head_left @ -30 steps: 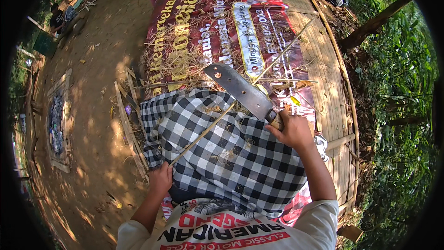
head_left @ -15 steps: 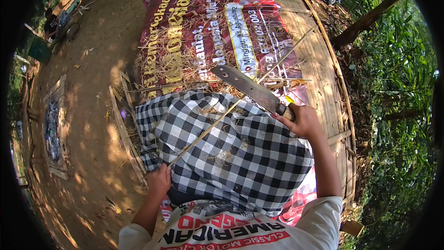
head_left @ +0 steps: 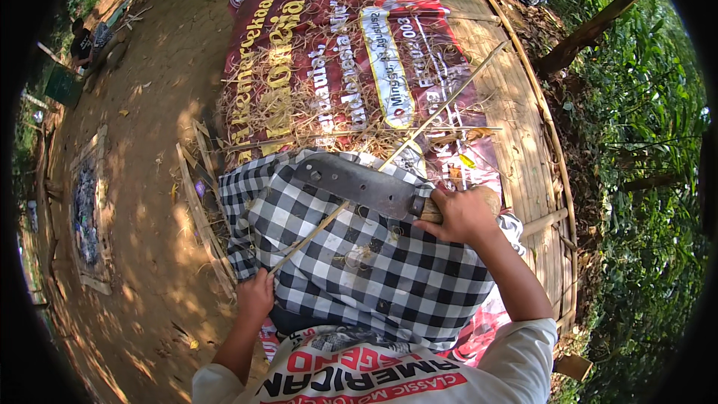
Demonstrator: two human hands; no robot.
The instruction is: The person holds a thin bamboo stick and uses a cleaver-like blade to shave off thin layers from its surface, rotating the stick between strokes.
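Note:
My left hand [head_left: 256,293] is closed round the near end of a thin bamboo strip [head_left: 447,105], beside my left thigh. The strip runs slantwise away to the far right, over a black-and-white checked cloth [head_left: 389,269] that covers my lap. In my right hand [head_left: 465,217] is the wooden handle of a broad machete [head_left: 359,185]. Its dark blade has several holes and points left, lying across the strip and hiding part of it. Whether the edge touches the strip I cannot tell. A few curled shavings [head_left: 357,256] lie on the cloth.
A red printed banner [head_left: 441,52], strewn with shavings, covers much of a bamboo platform [head_left: 523,120]. Split bamboo pieces [head_left: 206,224] stand at its left edge. A bordered pit of ash-grey material [head_left: 86,213] is farther left. A person [head_left: 81,41] sits at the far left.
My right hand has brought the machete nearer and leftward along the strip, and the blade has turned to lie more level. My left hand stays at the strip's near end.

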